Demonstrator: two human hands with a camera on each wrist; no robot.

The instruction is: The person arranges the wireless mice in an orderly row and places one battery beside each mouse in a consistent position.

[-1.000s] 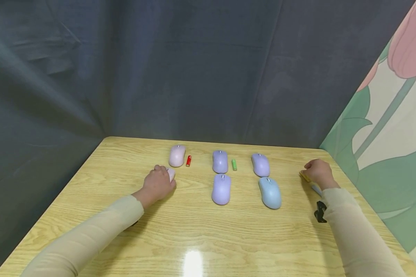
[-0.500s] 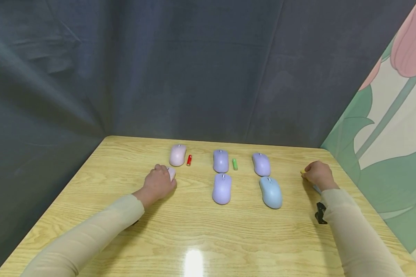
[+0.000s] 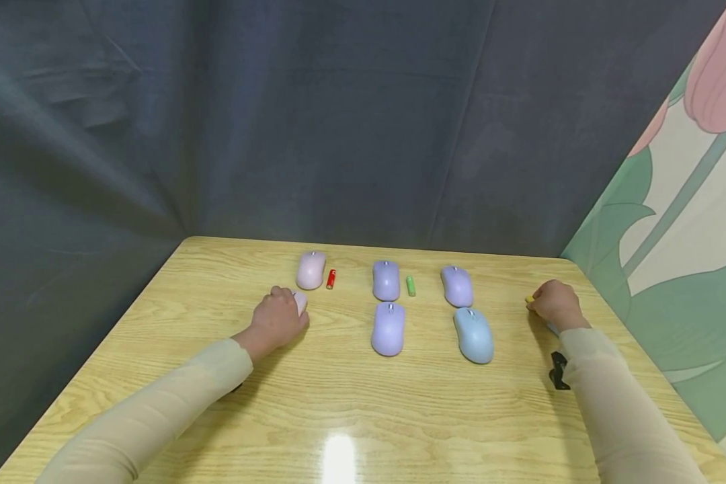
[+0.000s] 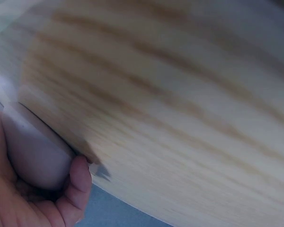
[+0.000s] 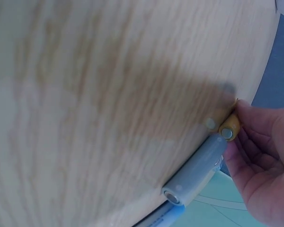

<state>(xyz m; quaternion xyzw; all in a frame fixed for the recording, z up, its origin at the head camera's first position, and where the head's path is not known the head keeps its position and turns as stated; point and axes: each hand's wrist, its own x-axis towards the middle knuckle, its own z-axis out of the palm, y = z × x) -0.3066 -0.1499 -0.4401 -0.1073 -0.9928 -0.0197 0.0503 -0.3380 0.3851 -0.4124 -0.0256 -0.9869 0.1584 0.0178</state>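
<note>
My left hand point(image 3: 275, 317) grips a pale pink computer mouse point(image 3: 302, 302) on the table's left side. In the left wrist view, fingers and thumb curl round the sides of that mouse. Far to the right, my right hand point(image 3: 556, 304) pinches a yellow battery point(image 5: 231, 126) between thumb and fingers, low at the tabletop. A grey-blue battery point(image 5: 195, 169) lies end-on beside it, and a bluer battery point(image 5: 164, 215) shows behind that one. The palm and sleeve mostly hide these batteries in the head view.
Behind the left hand is another pink mouse point(image 3: 311, 270), with a red battery point(image 3: 331, 279) to its right. Purple mice point(image 3: 386, 281) stand mid-table beside a green battery point(image 3: 411, 286). A blue mouse point(image 3: 474, 335) sits nearer the right hand. A dark curtain point(image 3: 339, 121) hangs behind the table.
The right hand's fingers have come further over the yellow battery, so less of it shows in the head view. The left hand keeps its hold on the pink mouse.
</note>
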